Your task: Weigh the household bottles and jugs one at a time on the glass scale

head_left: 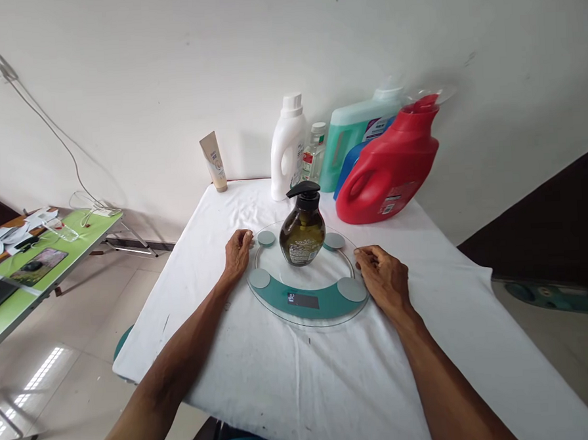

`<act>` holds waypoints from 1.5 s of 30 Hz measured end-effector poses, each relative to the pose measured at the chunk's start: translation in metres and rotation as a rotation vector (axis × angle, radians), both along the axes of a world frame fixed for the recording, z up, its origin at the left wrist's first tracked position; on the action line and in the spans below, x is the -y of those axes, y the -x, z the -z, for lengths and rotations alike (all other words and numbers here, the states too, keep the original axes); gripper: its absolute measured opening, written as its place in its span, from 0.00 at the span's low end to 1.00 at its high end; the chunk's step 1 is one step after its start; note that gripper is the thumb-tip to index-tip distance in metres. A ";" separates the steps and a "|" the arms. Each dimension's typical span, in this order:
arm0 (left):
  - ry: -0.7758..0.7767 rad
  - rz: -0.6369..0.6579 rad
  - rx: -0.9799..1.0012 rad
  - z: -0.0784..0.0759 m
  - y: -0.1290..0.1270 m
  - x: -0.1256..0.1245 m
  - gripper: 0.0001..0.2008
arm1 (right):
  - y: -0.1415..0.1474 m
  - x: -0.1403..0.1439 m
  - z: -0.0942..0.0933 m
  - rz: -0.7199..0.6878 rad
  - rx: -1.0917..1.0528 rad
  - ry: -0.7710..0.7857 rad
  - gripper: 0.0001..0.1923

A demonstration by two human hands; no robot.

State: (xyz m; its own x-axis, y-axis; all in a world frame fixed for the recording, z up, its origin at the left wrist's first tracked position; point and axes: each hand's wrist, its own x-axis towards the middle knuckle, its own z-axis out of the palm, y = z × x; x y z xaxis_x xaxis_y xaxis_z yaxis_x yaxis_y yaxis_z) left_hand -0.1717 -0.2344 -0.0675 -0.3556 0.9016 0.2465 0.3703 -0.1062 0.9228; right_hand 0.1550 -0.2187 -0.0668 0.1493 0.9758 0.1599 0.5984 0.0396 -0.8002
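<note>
A dark olive pump bottle (pixel 302 232) with a black pump head stands upright in the middle of a round glass scale (pixel 279 309) with a teal band and a small display. My left hand (pixel 237 254) rests on the white cloth at the scale's left rim, fingers curled, touching or nearly touching the glass. At the scale's right rim lies my right hand (pixel 383 276), fingers curled against the edge. Neither hand holds the bottle.
Along the wall stand a beige tube (pixel 213 162), a white detergent bottle (pixel 287 147), a small clear bottle (pixel 314 152), a teal jug (pixel 356 133) and a red jug (pixel 392 165). The white-clothed table (pixel 332 389) drops off on the left. A green table (pixel 40 266) with clutter stands at far left.
</note>
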 end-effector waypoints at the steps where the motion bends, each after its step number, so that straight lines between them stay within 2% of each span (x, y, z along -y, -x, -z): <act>1: 0.001 -0.001 -0.002 0.000 0.000 0.000 0.20 | 0.000 0.000 0.000 0.000 -0.001 0.004 0.18; 13: -0.016 0.015 -0.022 0.001 0.001 0.000 0.19 | -0.001 -0.002 0.004 -0.007 -0.002 -0.009 0.18; 20: -0.023 -0.019 -0.005 0.001 0.000 0.000 0.19 | -0.001 -0.001 0.003 0.002 0.000 -0.011 0.18; 23: -0.087 -0.085 -0.039 -0.007 -0.002 0.007 0.21 | -0.001 -0.001 0.001 -0.009 -0.002 -0.011 0.18; 26: -0.197 -0.121 -0.090 -0.025 -0.012 0.020 0.22 | -0.002 -0.001 0.000 -0.015 -0.010 -0.003 0.18; 28: -0.249 -0.058 -0.080 -0.040 -0.025 0.028 0.21 | -0.003 -0.002 0.000 -0.020 -0.016 0.008 0.19; 30: -0.264 0.060 -0.053 -0.051 -0.042 0.032 0.24 | -0.004 -0.002 0.001 -0.029 -0.020 0.009 0.19; 33: -0.214 0.215 -0.036 -0.061 -0.066 0.030 0.39 | -0.005 -0.001 0.001 -0.044 -0.029 -0.010 0.21; 36: -0.133 0.269 -0.038 -0.062 -0.082 0.023 0.47 | -0.006 0.000 0.000 -0.041 -0.039 -0.019 0.21; 39: -0.082 0.254 -0.028 -0.059 -0.091 0.017 0.46 | -0.005 0.000 -0.003 -0.035 -0.045 -0.008 0.22; 45: 0.035 0.160 -0.061 -0.057 -0.099 0.011 0.31 | -0.005 0.002 -0.009 -0.033 -0.039 0.041 0.22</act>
State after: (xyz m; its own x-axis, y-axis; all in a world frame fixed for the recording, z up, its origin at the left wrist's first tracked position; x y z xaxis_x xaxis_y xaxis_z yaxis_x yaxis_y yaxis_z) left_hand -0.0724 -0.2450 -0.0110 -0.1922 0.9539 0.2305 0.4064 -0.1364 0.9034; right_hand 0.1600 -0.2212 -0.0577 0.1222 0.9859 0.1144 0.5654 0.0255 -0.8245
